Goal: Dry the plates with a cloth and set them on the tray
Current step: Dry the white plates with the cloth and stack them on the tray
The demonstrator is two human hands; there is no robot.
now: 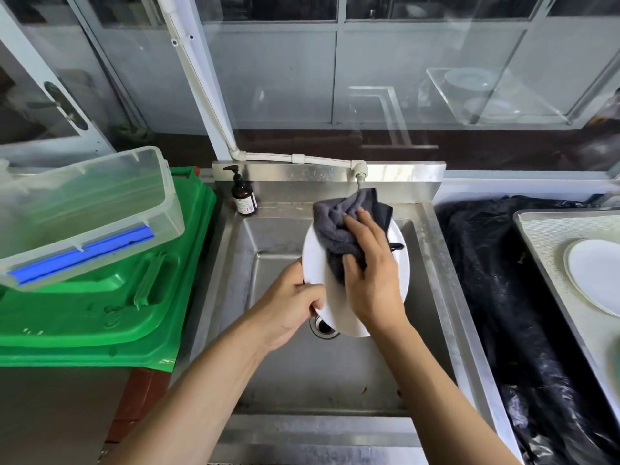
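A white plate (317, 263) is held tilted over the steel sink (335, 370). My left hand (288, 307) grips its left rim, thumb on the face. My right hand (372, 273) presses a dark grey cloth (339, 226) against the plate's face, with the thumb and fingers curled into the cloth. The cloth bunches up above the plate's top edge. A second white plate (593, 273) lies on the metal tray (536, 250) at the far right.
A brown pump bottle (243, 196) stands at the sink's back left corner. A tap (359, 177) hangs over the sink behind the cloth. A clear plastic tub (90, 209) rests on a green bin lid (110, 313) to the left. Black plastic sheeting (496, 297) lies between sink and tray.
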